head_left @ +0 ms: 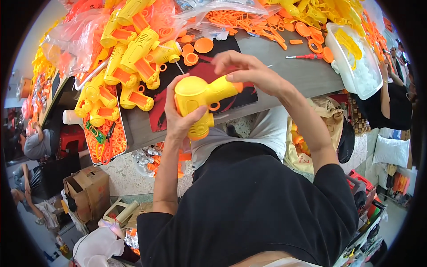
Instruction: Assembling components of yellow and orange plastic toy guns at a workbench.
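My left hand (179, 119) is wrapped round a yellow toy hair dryer (192, 93), thumb across its near side. The dryer's handle points right and has an orange end; its slotted part points down toward my lap. A small orange ring (215, 107) shows beside the body. My right hand (255, 74) is over the handle, fingers spread and curved. Its thumb lies at the handle's orange end, though whether it presses there I cannot tell. Beneath the dryer lies a dark red and black mat (161, 107).
Several yellow dryer shells (138, 51) are heaped left of the mat. An orange-filled tray (125, 138) holds pliers. Orange discs (203, 45) and bagged parts lie at the back. A screwdriver (307, 56) is near a white tub (367, 91) at right. A brown bag (307, 162) stands below the table.
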### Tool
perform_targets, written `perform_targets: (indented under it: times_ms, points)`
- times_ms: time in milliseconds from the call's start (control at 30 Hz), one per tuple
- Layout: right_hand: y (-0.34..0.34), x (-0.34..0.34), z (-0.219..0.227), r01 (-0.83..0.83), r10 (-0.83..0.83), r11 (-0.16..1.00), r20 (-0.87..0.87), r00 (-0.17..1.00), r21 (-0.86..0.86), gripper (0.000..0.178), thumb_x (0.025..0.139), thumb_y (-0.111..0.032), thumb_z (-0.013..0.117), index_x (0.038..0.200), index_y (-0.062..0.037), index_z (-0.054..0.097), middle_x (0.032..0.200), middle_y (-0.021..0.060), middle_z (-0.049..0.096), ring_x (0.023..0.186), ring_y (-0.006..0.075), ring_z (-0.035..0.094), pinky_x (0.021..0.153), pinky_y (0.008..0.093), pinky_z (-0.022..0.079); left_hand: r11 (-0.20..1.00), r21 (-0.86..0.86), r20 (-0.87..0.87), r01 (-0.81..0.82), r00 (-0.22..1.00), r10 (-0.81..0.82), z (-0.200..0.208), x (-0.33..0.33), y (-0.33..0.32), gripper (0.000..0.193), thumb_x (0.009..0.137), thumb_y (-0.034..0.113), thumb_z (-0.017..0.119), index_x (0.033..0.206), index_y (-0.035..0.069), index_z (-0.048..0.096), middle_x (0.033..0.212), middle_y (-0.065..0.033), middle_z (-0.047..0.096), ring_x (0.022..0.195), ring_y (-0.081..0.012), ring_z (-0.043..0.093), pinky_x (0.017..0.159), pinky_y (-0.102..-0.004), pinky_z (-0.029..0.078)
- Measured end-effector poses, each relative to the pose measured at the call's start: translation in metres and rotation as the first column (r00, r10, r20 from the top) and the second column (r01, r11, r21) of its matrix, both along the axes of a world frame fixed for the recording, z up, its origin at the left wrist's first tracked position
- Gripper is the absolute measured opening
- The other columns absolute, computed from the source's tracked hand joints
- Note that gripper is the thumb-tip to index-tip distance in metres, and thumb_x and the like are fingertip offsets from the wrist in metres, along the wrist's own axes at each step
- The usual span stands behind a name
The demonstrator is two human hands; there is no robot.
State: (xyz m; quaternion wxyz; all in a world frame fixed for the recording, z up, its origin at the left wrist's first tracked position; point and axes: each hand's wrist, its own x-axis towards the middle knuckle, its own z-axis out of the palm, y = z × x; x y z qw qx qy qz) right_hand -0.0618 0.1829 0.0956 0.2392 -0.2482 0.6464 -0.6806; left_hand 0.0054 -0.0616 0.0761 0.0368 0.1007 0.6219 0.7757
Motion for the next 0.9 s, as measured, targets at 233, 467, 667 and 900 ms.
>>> perform_targets:
  times_ms: [233,467,667,900]
  points:
    - [-0.022,0.001,0.000,0.114,0.068,0.949,0.543,0.837,-0.294,0.040,0.101,-0.039,0.046,0.113,-0.0039,0.060,0.120,0.0100,0.062,0.114,0.0203,0.059,0.100,0.0341,0.046,0.998,-0.060,0.012,-0.002,1.000,0.003,0.014,0.005,0.029,0.072,0.077,0.008,0.078,0.138,0.007,0.040,0.118,-0.0096,0.058,0.106,-0.0184,0.061,0.091,-0.0324,0.052]
    - [-0.013,0.011,0.007,0.160,-0.111,0.985,0.472,0.875,-0.065,0.043,0.101,-0.045,0.047,0.104,-0.0056,0.063,0.106,0.0063,0.064,0.102,0.0145,0.061,0.093,0.0287,0.048,0.983,-0.185,-0.112,0.005,0.993,-0.026,0.021,0.009,0.039,0.072,0.076,0.005,0.078,0.136,0.007,0.040,0.116,-0.0099,0.058,0.104,-0.0182,0.063,0.088,-0.0325,0.054]
    - [-0.003,0.019,-0.006,0.182,-0.146,0.974,0.242,0.959,-0.135,0.051,0.102,-0.050,0.043,0.110,-0.0037,0.062,0.106,0.0055,0.064,0.099,0.0139,0.060,0.090,0.0291,0.048,0.989,-0.144,-0.072,0.045,0.996,-0.056,0.020,0.007,0.049,0.071,0.073,0.005,0.081,0.134,0.006,0.044,0.113,-0.0115,0.061,0.101,-0.0198,0.065,0.082,-0.0349,0.057]
    - [0.028,0.055,0.003,0.345,-0.346,0.851,-0.073,0.936,0.396,0.045,0.099,-0.039,0.050,0.079,-0.0011,0.064,0.062,0.0054,0.059,0.055,0.0163,0.059,0.047,0.0311,0.042,0.679,-0.682,-0.684,-0.271,0.566,-0.461,0.002,-0.012,0.024,0.085,0.063,0.026,0.087,0.137,0.010,0.049,0.126,-0.0145,0.060,0.110,-0.0315,0.063,0.091,-0.0413,0.054]
